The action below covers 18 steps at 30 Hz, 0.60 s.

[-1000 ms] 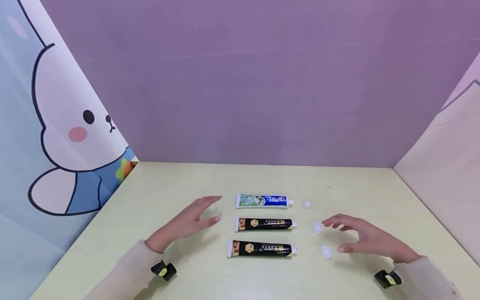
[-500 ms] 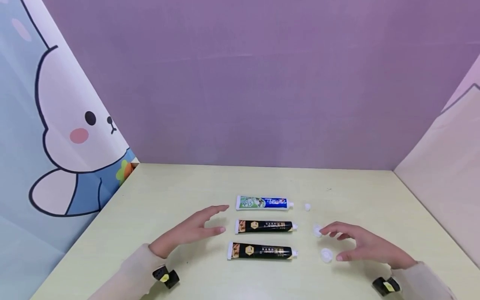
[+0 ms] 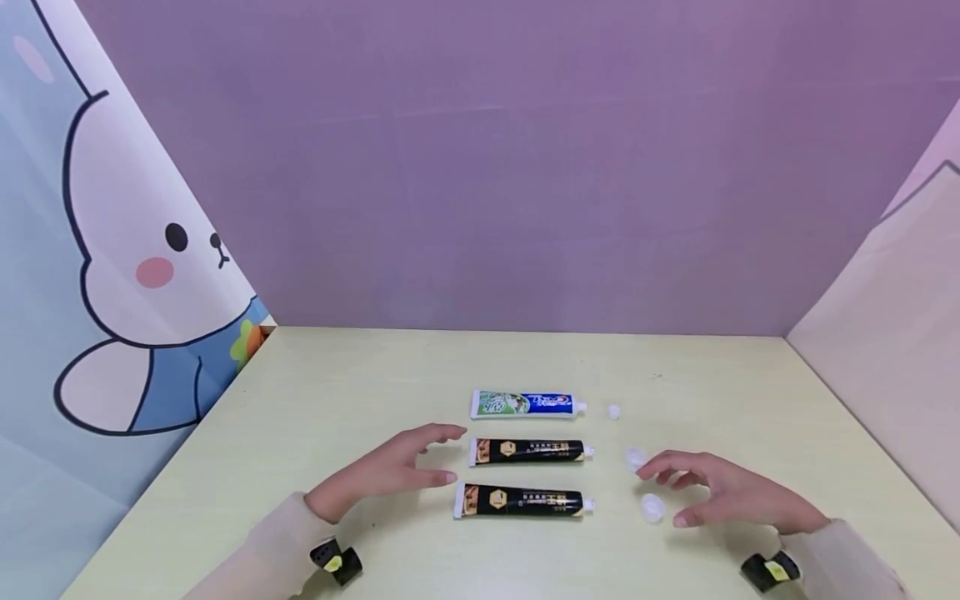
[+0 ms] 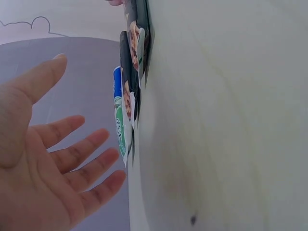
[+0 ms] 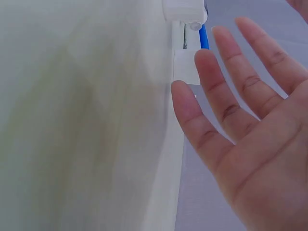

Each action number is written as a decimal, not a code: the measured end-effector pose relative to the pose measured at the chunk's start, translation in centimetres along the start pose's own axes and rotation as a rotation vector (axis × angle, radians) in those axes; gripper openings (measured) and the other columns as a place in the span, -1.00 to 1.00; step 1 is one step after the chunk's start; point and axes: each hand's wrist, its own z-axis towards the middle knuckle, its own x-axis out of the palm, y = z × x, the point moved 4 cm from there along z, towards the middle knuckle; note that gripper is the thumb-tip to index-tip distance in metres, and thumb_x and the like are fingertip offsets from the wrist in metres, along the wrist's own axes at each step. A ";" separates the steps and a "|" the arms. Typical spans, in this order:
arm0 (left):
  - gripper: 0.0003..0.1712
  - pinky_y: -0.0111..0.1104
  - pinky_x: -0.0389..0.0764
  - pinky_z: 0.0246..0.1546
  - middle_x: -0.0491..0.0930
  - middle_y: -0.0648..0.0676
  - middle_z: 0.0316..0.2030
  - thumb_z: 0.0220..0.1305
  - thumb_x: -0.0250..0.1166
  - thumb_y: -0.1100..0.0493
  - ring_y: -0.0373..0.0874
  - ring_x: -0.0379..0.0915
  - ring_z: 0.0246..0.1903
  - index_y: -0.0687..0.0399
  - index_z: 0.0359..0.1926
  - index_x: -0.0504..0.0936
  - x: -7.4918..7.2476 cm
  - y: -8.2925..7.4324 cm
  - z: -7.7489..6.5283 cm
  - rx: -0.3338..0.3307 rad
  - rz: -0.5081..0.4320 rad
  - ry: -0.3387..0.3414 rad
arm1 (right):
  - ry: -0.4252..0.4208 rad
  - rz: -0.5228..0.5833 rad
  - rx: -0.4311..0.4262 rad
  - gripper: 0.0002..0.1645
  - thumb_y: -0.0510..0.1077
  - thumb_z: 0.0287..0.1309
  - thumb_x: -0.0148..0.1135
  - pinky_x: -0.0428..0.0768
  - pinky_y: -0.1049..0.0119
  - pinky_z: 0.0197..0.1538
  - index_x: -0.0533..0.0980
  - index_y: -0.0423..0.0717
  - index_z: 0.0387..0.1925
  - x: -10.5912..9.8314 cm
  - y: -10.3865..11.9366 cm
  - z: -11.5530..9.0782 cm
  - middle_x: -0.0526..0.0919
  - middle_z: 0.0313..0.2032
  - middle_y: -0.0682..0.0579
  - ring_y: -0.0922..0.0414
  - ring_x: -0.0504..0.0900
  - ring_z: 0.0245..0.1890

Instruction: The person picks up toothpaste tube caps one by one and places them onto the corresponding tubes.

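Three toothpaste tubes lie in a column with their nozzles to the right: a green-and-blue tube [image 3: 527,404] at the back, a black tube [image 3: 528,451] in the middle and another black tube [image 3: 522,501] in front. Right of them sit a small white cap [image 3: 614,412], a larger round cap [image 3: 635,459] and a front round cap [image 3: 652,508]. My left hand [image 3: 393,467] hovers, fingers extended, just left of the black tubes' tail ends, holding nothing. Beside the two larger caps is my right hand [image 3: 726,493], fingers loosely bent; its index fingertip overlaps the middle cap, and contact cannot be told.
A pale table [image 3: 360,367] carries everything. Behind it rises a purple backdrop [image 3: 525,167]. A rabbit-printed cloth [image 3: 150,208] bounds the left side and a pale cloth [image 3: 892,333] the right. Each wrist bears a black camera, such as the left one [image 3: 335,562].
My left hand has moved right and nearer to me, closer to the black tubes. The right hand has shifted slightly left and toward me. Tubes and caps stay in place.
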 end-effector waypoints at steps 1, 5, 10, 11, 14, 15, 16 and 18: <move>-0.28 0.07 0.31 0.14 0.34 0.16 0.26 0.26 0.22 -0.10 0.11 0.24 0.23 0.08 0.34 0.26 0.1 -0.1 0.0 0.002 0.000 0.003 | -0.002 -0.001 0.002 -0.41 -0.32 0.08 0.29 0.46 0.35 0.06 0.34 -0.20 0.17 0.0 0.0 0.0 0.52 0.07 -0.06 0.16 0.48 0.05; -0.28 0.05 0.32 0.13 0.36 0.14 0.24 0.23 0.26 -0.07 0.10 0.28 0.20 0.10 0.32 0.28 0.4 -0.3 0.0 -0.004 -0.015 0.018 | -0.006 -0.007 0.008 -0.42 -0.31 0.08 0.29 0.46 0.35 0.05 0.35 -0.20 0.16 0.2 0.2 0.1 0.52 0.07 -0.05 0.16 0.47 0.06; -0.31 -0.03 0.35 0.12 0.39 0.10 0.22 0.22 0.29 -0.01 0.05 0.32 0.16 0.13 0.30 0.31 1.0 -0.5 0.1 -0.045 -0.061 0.077 | -0.006 0.000 0.067 -0.46 -0.26 0.11 0.29 0.48 0.37 0.01 0.38 -0.17 0.14 0.4 0.0 0.1 0.54 0.06 -0.05 0.19 0.50 0.00; -0.32 -0.06 0.35 0.11 0.40 0.10 0.21 0.21 0.30 0.00 0.04 0.33 0.15 0.12 0.29 0.32 1.1 -0.6 0.1 -0.050 -0.068 0.089 | -0.003 0.005 0.081 -0.47 -0.25 0.11 0.29 0.49 0.37 0.00 0.39 -0.17 0.14 0.4 -0.1 0.1 0.55 0.06 -0.06 0.20 0.51 -0.02; -0.35 -0.13 0.38 0.08 0.43 0.08 0.17 0.19 0.32 0.03 0.01 0.36 0.11 0.11 0.26 0.36 1.4 -0.5 0.2 -0.056 -0.082 0.115 | 0.007 0.042 0.128 -0.49 -0.24 0.11 0.29 0.50 0.37 -0.03 0.41 -0.18 0.12 0.5 -0.3 0.2 0.56 0.05 -0.08 0.22 0.52 -0.05; -0.36 -0.15 0.38 0.08 0.45 0.08 0.16 0.18 0.33 0.04 0.01 0.37 0.10 0.11 0.25 0.38 1.5 -0.5 0.2 -0.053 -0.079 0.118 | 0.012 0.058 0.141 -0.49 -0.24 0.11 0.29 0.49 0.38 -0.03 0.41 -0.19 0.12 0.5 -0.4 0.3 0.56 0.05 -0.09 0.23 0.52 -0.05; -0.37 -0.16 0.39 0.07 0.46 0.08 0.15 0.17 0.34 0.04 0.01 0.37 0.09 0.12 0.24 0.39 1.5 -0.5 0.3 -0.047 -0.078 0.122 | 0.018 0.073 0.153 -0.49 -0.24 0.11 0.29 0.49 0.39 -0.02 0.41 -0.20 0.12 0.5 -0.4 0.3 0.55 0.05 -0.09 0.24 0.52 -0.04; -0.38 -0.18 0.39 0.06 0.49 0.06 0.13 0.16 0.35 0.05 0.00 0.38 0.08 0.11 0.22 0.41 1.7 -0.6 0.3 -0.045 -0.073 0.137 | 0.030 0.095 0.169 -0.49 -0.25 0.10 0.29 0.47 0.42 0.00 0.42 -0.20 0.11 0.6 -0.5 0.3 0.54 0.07 -0.10 0.26 0.50 -0.02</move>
